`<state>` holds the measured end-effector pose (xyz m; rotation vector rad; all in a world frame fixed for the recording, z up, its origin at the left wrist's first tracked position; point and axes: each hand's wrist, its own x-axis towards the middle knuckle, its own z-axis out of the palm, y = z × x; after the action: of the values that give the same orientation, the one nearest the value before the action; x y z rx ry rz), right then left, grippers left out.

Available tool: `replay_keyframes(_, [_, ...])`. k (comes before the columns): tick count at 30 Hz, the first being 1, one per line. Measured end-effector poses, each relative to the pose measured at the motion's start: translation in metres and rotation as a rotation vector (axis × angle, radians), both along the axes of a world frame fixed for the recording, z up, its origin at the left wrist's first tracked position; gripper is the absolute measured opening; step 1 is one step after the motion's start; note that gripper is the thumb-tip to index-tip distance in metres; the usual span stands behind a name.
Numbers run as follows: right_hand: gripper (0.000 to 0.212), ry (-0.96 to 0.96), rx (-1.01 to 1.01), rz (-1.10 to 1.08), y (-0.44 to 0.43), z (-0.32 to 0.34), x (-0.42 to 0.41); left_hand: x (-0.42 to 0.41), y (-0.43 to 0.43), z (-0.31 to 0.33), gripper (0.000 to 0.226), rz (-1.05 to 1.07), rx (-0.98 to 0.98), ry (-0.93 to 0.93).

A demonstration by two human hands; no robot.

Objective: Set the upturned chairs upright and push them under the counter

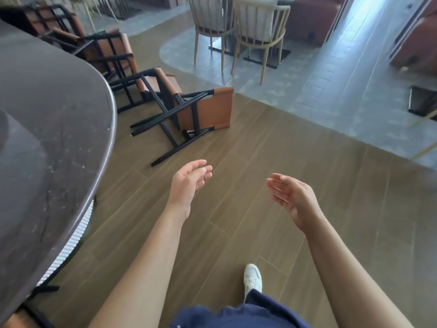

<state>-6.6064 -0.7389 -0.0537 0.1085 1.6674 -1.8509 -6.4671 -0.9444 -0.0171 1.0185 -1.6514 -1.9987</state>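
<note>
both hands are empty. the left hand (189, 183) is held out over the floor, fingers loosely extended and a little curved, palm turned inward. the right hand (293, 197) mirrors it, fingers relaxed and slightly apart, palm facing the left one. neither touches anything, and they are apart from each other.

just ahead of the left hand lies the nearest overturned chair (186, 107), black metal frame and tan leather, tipped over on the wood-look floor (272, 143) with its legs sticking out toward the counter and the person. behind it a second chair (108, 50) of the same kind sits close against the counter edge, and a third (54, 20) shows farther back; whether those two are upright is hard to tell.

the dark stone counter (47, 110) curves along the left, with a white ribbed panel (68, 242) below its rim. farther off stand two pale spindle-back chairs (257, 31). a white sneaker (253, 278) is planted on the floor.
</note>
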Motion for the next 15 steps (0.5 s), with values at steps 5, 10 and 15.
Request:
replay_keyframes(5, [0.022,0.081,0.024,0.041,-0.007,0.009,-0.082,-0.079,-0.008,0.003,0.024,0.067,-0.063,0.016])
replay_keyframes(10, [0.024,0.1,0.055,0.022,-0.021,0.009,-0.14,-0.133,-0.026,-0.006,0.024,0.069,-0.105,-0.013])
replay_keyframes(15, [0.025,0.105,0.068,0.021,-0.056,0.002,-0.198,-0.192,-0.064,-0.016,0.022,0.114,-0.097,-0.021])
